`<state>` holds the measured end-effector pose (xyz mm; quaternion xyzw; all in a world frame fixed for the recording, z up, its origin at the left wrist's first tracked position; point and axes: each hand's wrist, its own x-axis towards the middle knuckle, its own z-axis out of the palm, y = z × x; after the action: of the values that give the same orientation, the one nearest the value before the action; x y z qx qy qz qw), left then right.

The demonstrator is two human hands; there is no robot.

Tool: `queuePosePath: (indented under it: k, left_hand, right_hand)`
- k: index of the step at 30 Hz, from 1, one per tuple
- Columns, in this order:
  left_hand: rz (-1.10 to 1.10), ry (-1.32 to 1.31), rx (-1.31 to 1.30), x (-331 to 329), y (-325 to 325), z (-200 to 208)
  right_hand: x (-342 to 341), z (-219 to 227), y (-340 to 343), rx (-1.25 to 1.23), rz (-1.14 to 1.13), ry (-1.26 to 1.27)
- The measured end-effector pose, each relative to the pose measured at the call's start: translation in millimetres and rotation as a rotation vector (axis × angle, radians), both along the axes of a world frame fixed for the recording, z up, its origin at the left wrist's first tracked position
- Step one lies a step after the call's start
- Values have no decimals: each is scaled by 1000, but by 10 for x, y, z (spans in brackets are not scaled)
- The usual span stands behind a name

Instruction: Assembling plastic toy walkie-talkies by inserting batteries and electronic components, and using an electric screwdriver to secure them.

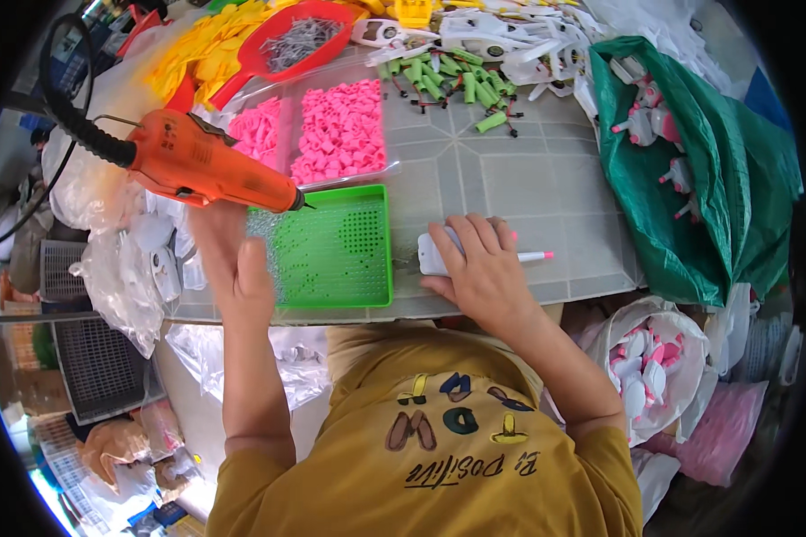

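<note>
My right hand (488, 268) is closed over a white plastic toy housing (432, 258) lying on the table. A thin pink-tipped white stem sticks out beyond its fingers, and a small wire-like piece lies at the left end. My left hand (242, 273) is raised at the left edge of the green tray (331, 298), thumb apart from the fingers. An orange electric screwdriver (210, 166) hangs above and in front of it, hiding the fingertips. The screwdriver's bit points right over the tray, which holds small silvery screws along its left side.
Behind the tray, a clear box holds small pink parts (340, 130). Farther back are a red scoop of metal pins (302, 45), yellow parts (201, 54), green wired cylinders (475, 85) and white housings (484, 36). A green bag (734, 197) and white bag (690, 331) hold white-and-pink toys.
</note>
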<state>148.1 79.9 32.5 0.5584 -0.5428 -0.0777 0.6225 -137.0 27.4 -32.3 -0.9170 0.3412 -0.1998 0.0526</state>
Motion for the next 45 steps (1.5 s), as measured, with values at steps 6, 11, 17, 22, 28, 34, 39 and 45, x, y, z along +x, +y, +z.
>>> queuePosePath:
  k: [6,11,17,22,28,34,39,45]
  left_hand:
    - [-425,410,219,100,-30,143]
    - [-617,329,176,-188,-93,171]
    - [-694,457,204,-371,-61,-34]
    - [-623,418,223,-356,-46,-213]
    - [-671,453,194,-331,-53,-268]
    - [-652,337,198,-310,-19,-273]
    - [-686,349,106,-433,-16,-71]
    - [-825,497,64,-658,-147,15]
  right_hand:
    - [36,40,-26,29,59,-70]
    - [61,57,-31,-4,100,-18]
    - [83,63,-16,6,79,-45]
    - [100,45,-21,9,67,-56]
    - [88,48,-29,20,69,-65]
    - [67,50,-28,45,68,-79]
    - [56,63,-26,61,65,-71]
    - [44,53,-36,66,85,-74]
